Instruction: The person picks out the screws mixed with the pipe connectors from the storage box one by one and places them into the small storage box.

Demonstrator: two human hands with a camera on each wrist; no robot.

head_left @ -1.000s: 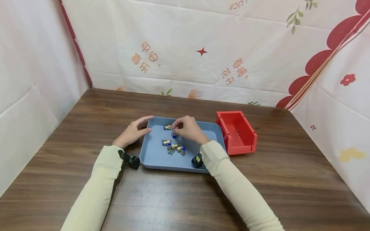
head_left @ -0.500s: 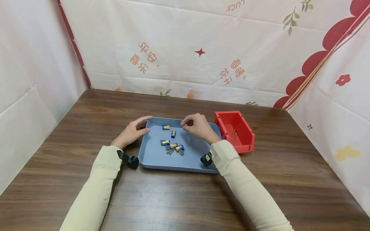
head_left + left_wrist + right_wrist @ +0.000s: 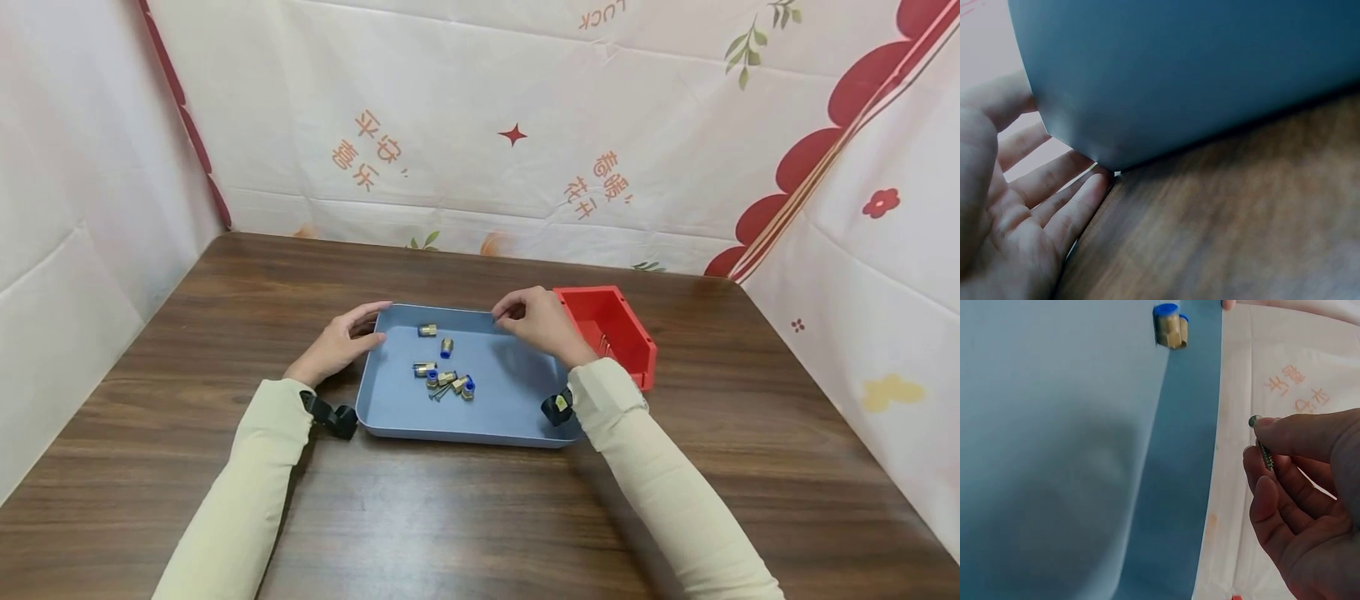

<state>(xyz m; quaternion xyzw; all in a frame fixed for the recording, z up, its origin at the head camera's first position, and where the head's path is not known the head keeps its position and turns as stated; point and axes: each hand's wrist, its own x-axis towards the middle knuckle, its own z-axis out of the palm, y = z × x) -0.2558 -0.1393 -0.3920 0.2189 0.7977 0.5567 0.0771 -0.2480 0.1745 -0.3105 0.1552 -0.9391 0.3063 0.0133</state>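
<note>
My right hand [image 3: 546,323] hovers over the far right part of the blue tray [image 3: 405,410], pinching a small screw between thumb and fingers. In the right wrist view the screw [image 3: 1265,453] shows its round head and threaded shank. My left hand [image 3: 330,348] rests at the tray's left edge, thumb near the rim and fingers extended by the far corner. Several brass push-in fittings with blue collars lie in the tray: one fitting [image 3: 427,330] near the far side, another fitting [image 3: 447,347] nearer the middle, the others clustered below. A few loose screws [image 3: 441,392] lie among that cluster.
A red open-front bin [image 3: 636,343] stands right of the tray, partly hidden by my right hand and wrist. Thin screws [image 3: 603,343] are inside it. Beneath is a brown wooden table [image 3: 420,517], with a printed white cloth [image 3: 450,100] hanging behind.
My right hand has lifted from the fittings and moved right and away from me, toward the red bin, carrying the screw. The left hand stays at the tray edge.
</note>
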